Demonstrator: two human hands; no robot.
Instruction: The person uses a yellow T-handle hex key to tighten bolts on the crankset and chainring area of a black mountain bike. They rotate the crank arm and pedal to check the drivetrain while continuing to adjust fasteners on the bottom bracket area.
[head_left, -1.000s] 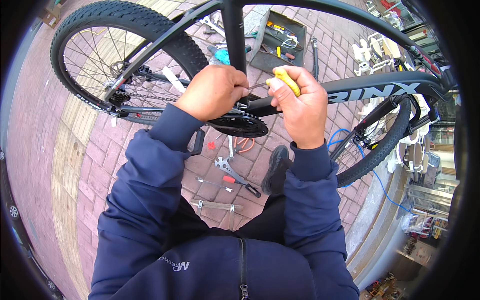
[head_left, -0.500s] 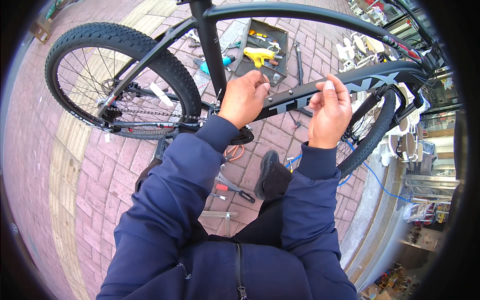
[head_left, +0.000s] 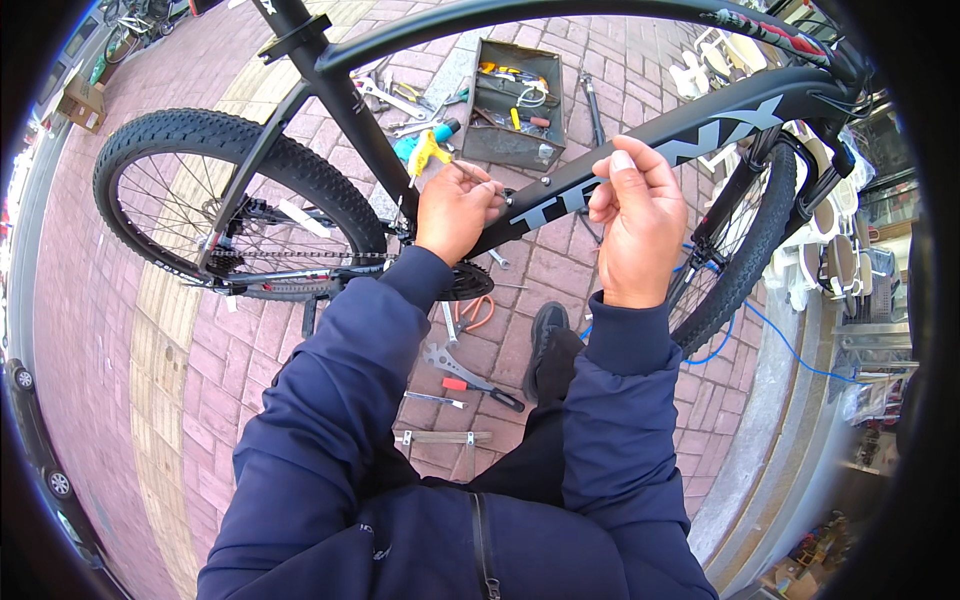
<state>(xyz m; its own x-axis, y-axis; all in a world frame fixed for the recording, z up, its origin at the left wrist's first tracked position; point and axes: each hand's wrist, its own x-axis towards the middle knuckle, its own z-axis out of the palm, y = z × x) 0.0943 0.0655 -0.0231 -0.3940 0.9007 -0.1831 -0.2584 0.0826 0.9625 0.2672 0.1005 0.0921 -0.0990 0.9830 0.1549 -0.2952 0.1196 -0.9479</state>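
Observation:
Above the down tube of a black bicycle (head_left: 690,135), my left hand (head_left: 452,212) is closed on what looks like a yellow-handled hex key (head_left: 430,150). Its yellow handle sticks up past my fingers; the rest is mostly hidden in the hand. Close to those fingertips, a small silver bolt (head_left: 547,181) stands on the tube, with another metal fitting (head_left: 510,199) lower down. To the right, my right hand (head_left: 642,225) is raised in front of the tube, fingers curled and thumb pressed to the forefinger. Whatever it pinches, if anything, cannot be made out.
A grey toolbox (head_left: 510,150) with tools lies beyond the frame, loose wrenches beside it. Near my feet are a flat wrench (head_left: 465,372) and orange-handled pliers (head_left: 478,312). White chair-like items (head_left: 720,65) and a blue hose (head_left: 770,330) are on the right.
My left hand has moved left and slightly down with the yellow-handled hex key, away from in front of the toolbox. My right hand has shifted slightly left. The view has also shifted.

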